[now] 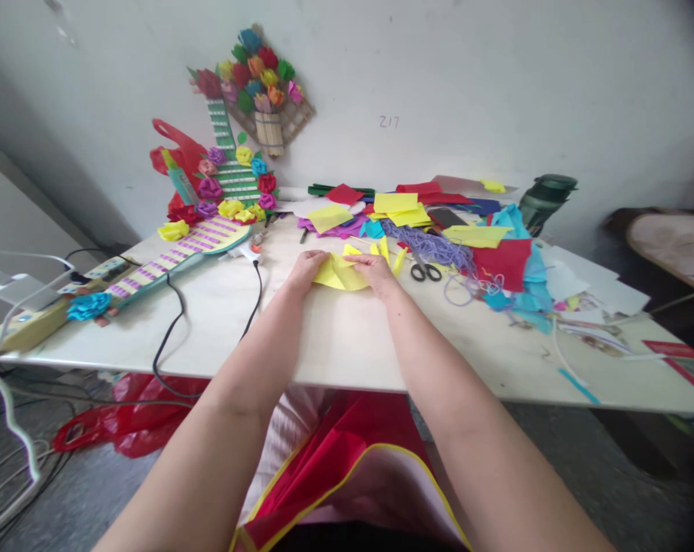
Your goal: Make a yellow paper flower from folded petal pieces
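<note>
A piece of yellow crepe paper [340, 277] lies low over the table in front of me, held between both hands. My left hand [308, 270] pinches its left edge. My right hand [375, 272] has its fingers on the right part of the sheet, gripping it there. Just behind the right hand are small folded yellow paper pieces [397, 261]. Black-handled scissors [425, 271] rest to the right of that hand, with their blades partly under purple yarn [432, 245].
A hot glue gun [248, 250] with a black cord lies left of the hands. Paper flowers on striped boards [179, 257] stand farther left. Coloured paper sheets [396, 203], a phone [447, 218] and a dark bottle [547, 201] are at the back. A power strip [53, 307] sits at the left edge.
</note>
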`<state>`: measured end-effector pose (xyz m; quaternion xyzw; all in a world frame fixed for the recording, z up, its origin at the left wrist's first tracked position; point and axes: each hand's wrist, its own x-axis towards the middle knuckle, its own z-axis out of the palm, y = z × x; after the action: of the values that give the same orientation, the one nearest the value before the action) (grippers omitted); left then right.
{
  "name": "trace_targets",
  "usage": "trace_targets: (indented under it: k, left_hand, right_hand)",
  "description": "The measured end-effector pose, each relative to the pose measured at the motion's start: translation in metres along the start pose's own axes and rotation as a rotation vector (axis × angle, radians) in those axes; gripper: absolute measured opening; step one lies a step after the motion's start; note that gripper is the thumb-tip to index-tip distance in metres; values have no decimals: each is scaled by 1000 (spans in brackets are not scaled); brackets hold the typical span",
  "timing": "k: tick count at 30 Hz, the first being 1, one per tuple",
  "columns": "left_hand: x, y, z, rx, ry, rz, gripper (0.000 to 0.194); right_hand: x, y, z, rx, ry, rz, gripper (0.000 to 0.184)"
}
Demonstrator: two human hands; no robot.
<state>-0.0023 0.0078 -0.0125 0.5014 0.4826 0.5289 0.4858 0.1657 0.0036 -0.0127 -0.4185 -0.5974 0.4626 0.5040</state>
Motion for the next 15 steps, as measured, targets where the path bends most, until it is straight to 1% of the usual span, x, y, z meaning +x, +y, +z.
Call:
trace_targets:
  k: [11, 15]
  left_hand:
    - [-3, 2, 1, -20, -14, -4, 16]
    - [-2, 1, 0, -27, -8, -7, 17]
  right_hand:
    - [0, 4, -1, -74, -42, 0, 28]
    - [-1, 3, -1, -98, -54, 9, 30]
